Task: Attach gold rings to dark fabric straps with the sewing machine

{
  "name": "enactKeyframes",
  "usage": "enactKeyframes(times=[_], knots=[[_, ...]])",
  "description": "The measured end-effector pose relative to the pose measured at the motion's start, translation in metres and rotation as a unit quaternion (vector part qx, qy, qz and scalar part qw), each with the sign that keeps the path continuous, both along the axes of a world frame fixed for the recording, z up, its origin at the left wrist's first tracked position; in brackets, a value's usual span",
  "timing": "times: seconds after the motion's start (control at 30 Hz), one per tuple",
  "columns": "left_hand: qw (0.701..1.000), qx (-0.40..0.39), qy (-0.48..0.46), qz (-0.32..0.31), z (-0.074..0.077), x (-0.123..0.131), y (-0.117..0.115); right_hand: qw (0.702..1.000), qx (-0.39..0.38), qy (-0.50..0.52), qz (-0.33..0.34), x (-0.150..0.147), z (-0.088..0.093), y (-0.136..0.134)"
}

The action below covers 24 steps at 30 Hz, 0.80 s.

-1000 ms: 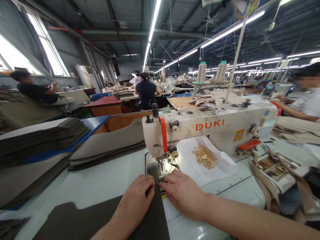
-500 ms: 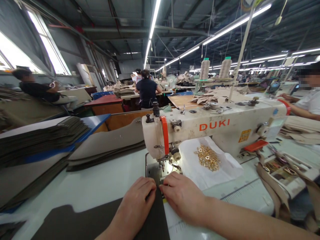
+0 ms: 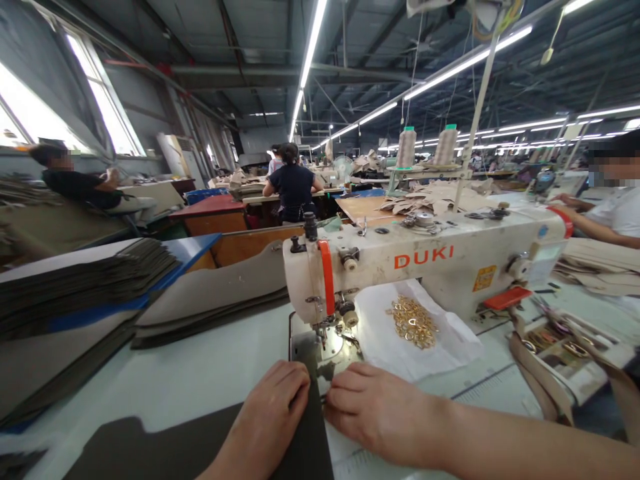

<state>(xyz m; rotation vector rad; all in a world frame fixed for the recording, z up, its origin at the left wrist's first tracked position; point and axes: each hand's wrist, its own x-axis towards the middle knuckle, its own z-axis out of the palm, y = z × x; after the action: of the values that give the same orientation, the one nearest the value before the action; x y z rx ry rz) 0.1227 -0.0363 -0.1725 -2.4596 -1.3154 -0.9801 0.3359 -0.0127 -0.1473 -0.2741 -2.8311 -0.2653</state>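
Observation:
A dark grey-brown fabric panel (image 3: 175,437) lies on the table in front of the sewing machine (image 3: 370,257), its narrow end reaching the needle plate (image 3: 303,343). My left hand (image 3: 267,413) rests on the panel with its fingers curled closed at the panel's right edge. Just right of that edge is my right hand (image 3: 375,410), its fingers pressed together. Whatever those fingertips hold is hidden. Both hands are on the near side of the lit needle area, a short way below the presser foot (image 3: 327,340).
Gold-coloured metal rings (image 3: 413,322) lie heaped on a white sheet (image 3: 370,333) under the machine arm. At left are stacked fabric panels (image 3: 210,293). A parts tray (image 3: 585,347) with straps (image 3: 540,380) stands at right. Other people sit at the left, ahead and at the right.
My right hand has drawn back slightly, toward me and to the right, away from the needle. My left hand stays nearly in place on the panel. The view has shifted a little.

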Motion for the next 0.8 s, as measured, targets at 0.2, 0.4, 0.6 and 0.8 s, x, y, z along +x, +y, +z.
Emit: enactKeyframes(times=[0.2, 0.4, 0.6, 0.8], knots=[[1.0, 0.015, -0.003, 0.005, 0.003, 0.002, -0.001, 0.999, 0.004, 0.046, 0.006, -0.013, -0.016, 0.007], [1.0, 0.015, -0.001, 0.006, 0.004, 0.002, -0.001, 0.999, -0.02, 0.03, 0.017, -0.006, -0.014, 0.009], [1.0, -0.004, -0.01, 0.008, 0.002, 0.002, -0.003, 0.999, -0.015, 0.051, 0.01, -0.006, -0.012, 0.007], [1.0, -0.019, -0.02, -0.004, -0.001, -0.002, -0.002, 0.992, 0.008, 0.122, 0.027, -0.028, -0.028, 0.013]])
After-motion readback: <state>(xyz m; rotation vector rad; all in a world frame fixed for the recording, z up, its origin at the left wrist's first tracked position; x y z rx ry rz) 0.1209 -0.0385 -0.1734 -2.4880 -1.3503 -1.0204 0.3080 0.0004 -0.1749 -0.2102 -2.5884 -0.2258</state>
